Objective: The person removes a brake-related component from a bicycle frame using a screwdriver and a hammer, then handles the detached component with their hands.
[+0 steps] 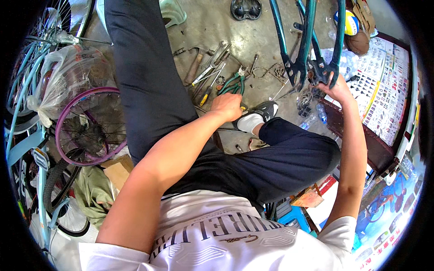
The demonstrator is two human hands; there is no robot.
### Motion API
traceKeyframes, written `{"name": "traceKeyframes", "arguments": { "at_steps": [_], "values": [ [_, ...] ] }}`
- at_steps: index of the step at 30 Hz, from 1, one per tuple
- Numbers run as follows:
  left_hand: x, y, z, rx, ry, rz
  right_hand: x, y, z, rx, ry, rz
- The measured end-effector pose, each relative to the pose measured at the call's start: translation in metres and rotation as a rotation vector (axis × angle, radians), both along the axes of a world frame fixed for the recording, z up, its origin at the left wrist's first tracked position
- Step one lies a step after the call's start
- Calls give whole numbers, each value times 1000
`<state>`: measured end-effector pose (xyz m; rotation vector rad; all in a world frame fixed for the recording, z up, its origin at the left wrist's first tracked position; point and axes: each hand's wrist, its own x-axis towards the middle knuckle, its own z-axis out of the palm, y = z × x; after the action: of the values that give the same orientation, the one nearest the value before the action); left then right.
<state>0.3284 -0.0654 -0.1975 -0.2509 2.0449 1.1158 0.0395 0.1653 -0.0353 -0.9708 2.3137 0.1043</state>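
My left hand (229, 106) is closed just beside the green-handled pliers (232, 86); what it holds, if anything, is hidden. It is above my shoe (266, 108), near a yellow-handled screwdriver (205, 95). My right hand (338, 91) grips the lower end of a teal bicycle frame (309, 38) at its black dropout, upper right. A hammer (194, 67), a wrench (212, 61) and several other tools lie loosely on the concrete floor (190, 34), left of the frame.
Bicycles (40, 151), a purple wheel (63, 117) and a bagged bundle (79, 67) crowd the left. A printed board (379, 86), plastic bottle (321, 114) and ball (350, 25) are at the right. A black saddle (245, 8) lies at the top. My legs (153, 90) frame the tools.
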Motion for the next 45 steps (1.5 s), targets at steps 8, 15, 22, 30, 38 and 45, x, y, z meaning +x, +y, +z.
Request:
{"name": "traceKeyframes", "arguments": {
  "at_steps": [8,15,22,30,38,45],
  "values": [
    [-7,-3,8,20,7,21,44,34,-53,-256,730,207],
    [-4,5,2,2,7,3,9,27,-8,-176,-17,-292],
    [-6,4,4,17,12,21,40,63,-63,-276,771,216],
    [-4,0,4,9,34,40,4,16,2,-62,-187,-287],
    [-4,-6,2,-10,17,39,55,34,-52,-217,533,-29],
    [5,-1,-21,-86,52,-22,42,38,21,-459,-153,-653]
  ]
}}
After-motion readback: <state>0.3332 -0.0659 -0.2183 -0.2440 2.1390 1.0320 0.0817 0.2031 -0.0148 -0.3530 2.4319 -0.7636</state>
